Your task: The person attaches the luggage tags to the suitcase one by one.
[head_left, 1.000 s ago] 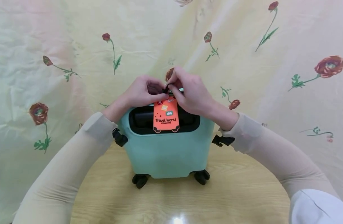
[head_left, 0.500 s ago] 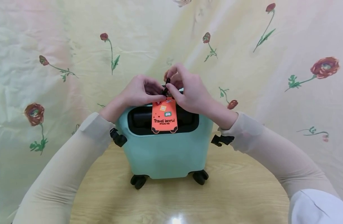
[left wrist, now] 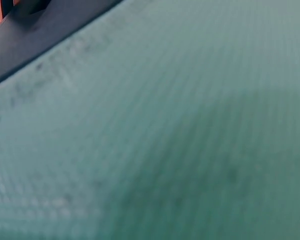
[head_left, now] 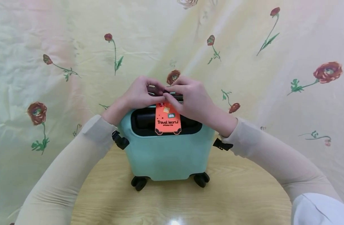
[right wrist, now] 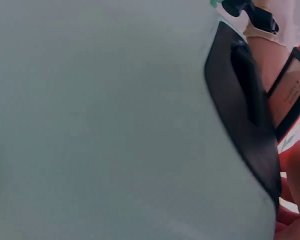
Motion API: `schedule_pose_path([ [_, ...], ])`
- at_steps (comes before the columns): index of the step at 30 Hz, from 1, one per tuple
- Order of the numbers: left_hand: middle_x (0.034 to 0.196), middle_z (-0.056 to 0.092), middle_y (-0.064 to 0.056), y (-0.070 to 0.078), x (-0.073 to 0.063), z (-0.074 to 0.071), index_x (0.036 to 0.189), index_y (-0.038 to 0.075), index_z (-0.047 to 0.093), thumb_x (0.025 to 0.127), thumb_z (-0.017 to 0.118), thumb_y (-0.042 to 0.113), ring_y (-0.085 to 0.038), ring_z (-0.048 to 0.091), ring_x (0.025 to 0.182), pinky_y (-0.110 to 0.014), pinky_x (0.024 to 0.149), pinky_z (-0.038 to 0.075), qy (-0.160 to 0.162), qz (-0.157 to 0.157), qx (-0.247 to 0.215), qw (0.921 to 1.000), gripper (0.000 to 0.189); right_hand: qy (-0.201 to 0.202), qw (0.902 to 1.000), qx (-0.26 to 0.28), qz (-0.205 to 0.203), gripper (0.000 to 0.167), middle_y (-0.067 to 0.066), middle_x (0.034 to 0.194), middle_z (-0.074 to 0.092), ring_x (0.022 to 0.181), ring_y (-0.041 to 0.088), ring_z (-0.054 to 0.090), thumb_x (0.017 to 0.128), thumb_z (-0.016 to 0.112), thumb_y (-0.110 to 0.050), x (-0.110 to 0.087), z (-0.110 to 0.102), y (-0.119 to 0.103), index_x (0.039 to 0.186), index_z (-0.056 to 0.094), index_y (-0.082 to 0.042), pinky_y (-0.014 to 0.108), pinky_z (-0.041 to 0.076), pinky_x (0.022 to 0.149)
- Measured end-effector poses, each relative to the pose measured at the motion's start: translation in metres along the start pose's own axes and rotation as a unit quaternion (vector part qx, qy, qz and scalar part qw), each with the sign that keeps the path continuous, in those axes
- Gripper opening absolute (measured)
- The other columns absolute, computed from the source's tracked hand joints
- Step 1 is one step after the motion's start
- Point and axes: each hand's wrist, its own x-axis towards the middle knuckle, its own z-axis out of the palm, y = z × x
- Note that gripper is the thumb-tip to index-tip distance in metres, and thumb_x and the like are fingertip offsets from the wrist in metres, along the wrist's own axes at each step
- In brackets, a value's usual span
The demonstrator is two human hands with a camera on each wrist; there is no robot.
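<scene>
A mint-green suitcase [head_left: 169, 159] stands upright, its black handle recess [head_left: 143, 120] facing me. Over that recess hangs an orange luggage tag [head_left: 168, 123], printed with "Travel World". My left hand [head_left: 141, 92] and right hand [head_left: 195, 99] meet just above it, thumbs and fingertips together, pinching the tag's black strap [head_left: 167, 92]. Fingers hide most of the strap. In the right wrist view the tag's black-framed back [right wrist: 290, 95] shows, with fingers of my right hand [right wrist: 296, 185] below it. Suitcase shell [left wrist: 165, 135] nearly fills the left wrist view.
The suitcase rests on black wheels [head_left: 200, 179] on a wood-grain table [head_left: 172, 203]. Behind it hangs a flowered cloth [head_left: 149, 37]. Black straps [head_left: 120, 140] sit at both wrists.
My right hand's fingertips have come down, closer to the left fingertips. The black strap, which stood up between the hands, is now lower and mostly covered.
</scene>
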Motion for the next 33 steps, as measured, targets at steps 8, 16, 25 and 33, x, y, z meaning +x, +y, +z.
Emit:
schedule_pose_path([
  [8, 0.11, 0.08, -0.015, 0.0013, -0.001, 0.001, 0.117, 0.003, 0.081, 0.089, 0.085, 0.01, -0.019, 0.078, 0.092, -0.031, 0.093, 0.064, -0.002, 0.002, -0.005, 1.0, 0.029, 0.006, 0.9977, 0.057, 0.036, 0.015, 0.01, 0.098, 0.079, 0.08, 0.017, 0.078, 0.093, 0.081, -0.016, 0.006, -0.0051, 0.0032, 0.103, 0.081, -0.004, 0.036, 0.066, 0.079],
  [16, 0.109, 0.081, -0.015, 0.0002, -0.0016, -0.0005, 0.117, 0.003, 0.081, 0.089, 0.085, 0.009, -0.018, 0.077, 0.09, -0.028, 0.09, 0.064, -0.004, -0.002, -0.012, 0.9999, 0.028, -0.02, 0.9978, 0.05, 0.039, 0.014, 0.01, 0.094, 0.08, 0.08, 0.018, 0.079, 0.094, 0.078, -0.015, 0.0032, -0.0014, 0.0008, 0.099, 0.077, -0.002, 0.037, 0.066, 0.081],
  [25, 0.108, 0.08, -0.014, 0.0009, -0.0032, -0.0013, 0.119, 0.004, 0.08, 0.09, 0.084, 0.01, -0.02, 0.076, 0.091, -0.031, 0.093, 0.064, -0.007, -0.001, -0.013, 0.9999, 0.029, -0.027, 0.998, 0.039, 0.041, 0.014, 0.011, 0.096, 0.078, 0.083, 0.019, 0.077, 0.096, 0.077, -0.016, 0.002, -0.0002, -0.0029, 0.099, 0.077, -0.003, 0.037, 0.065, 0.08],
  [33, 0.109, 0.08, -0.014, 0.0015, -0.0032, 0.0001, 0.119, 0.005, 0.081, 0.09, 0.084, 0.01, -0.02, 0.076, 0.09, -0.03, 0.092, 0.064, -0.008, 0.004, -0.011, 0.9999, 0.029, -0.038, 0.9976, 0.017, 0.055, 0.017, 0.012, 0.096, 0.076, 0.082, 0.021, 0.076, 0.096, 0.077, -0.017, 0.0047, -0.0028, -0.0051, 0.102, 0.082, -0.002, 0.037, 0.064, 0.077],
])
